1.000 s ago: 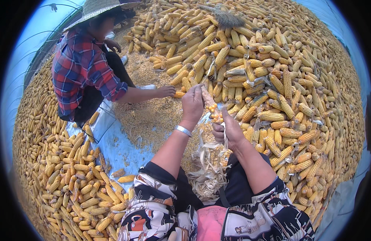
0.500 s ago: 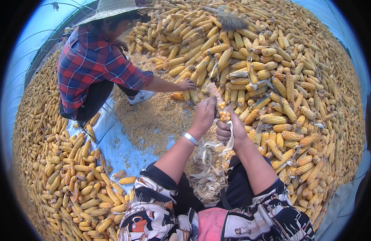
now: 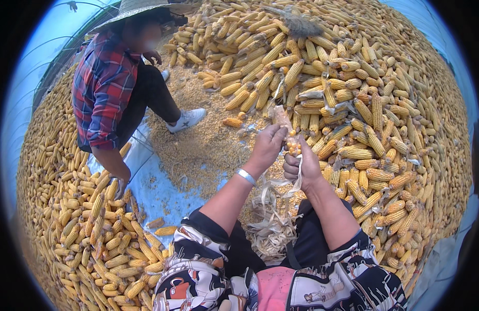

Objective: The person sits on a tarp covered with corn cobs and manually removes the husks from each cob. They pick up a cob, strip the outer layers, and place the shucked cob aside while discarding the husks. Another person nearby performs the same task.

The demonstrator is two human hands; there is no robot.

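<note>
Between my two hands is a corn cob (image 3: 284,120), tilted, its far part bare and a few yellow kernels left near my right thumb. My left hand (image 3: 268,147), with a silver bracelet at the wrist, closes on the cob's middle from the left. Around its near end wraps my right hand (image 3: 303,165), thumb up against the kernels. Dry pale husk (image 3: 295,184) hangs from the cob below my right hand. More loose husks (image 3: 269,228) lie heaped between my legs.
A large pile of corn cobs (image 3: 374,140) rises ahead and right; another heap (image 3: 112,249) lies left. Loose kernels (image 3: 192,150) cover part of a blue sheet (image 3: 161,192). A co-worker in a plaid shirt (image 3: 104,85) and straw hat crouches at left.
The co-worker's arm has swung from the cobs ahead down to the left heap. A few kernels have gone from my cob; my hands stay nearly in place.
</note>
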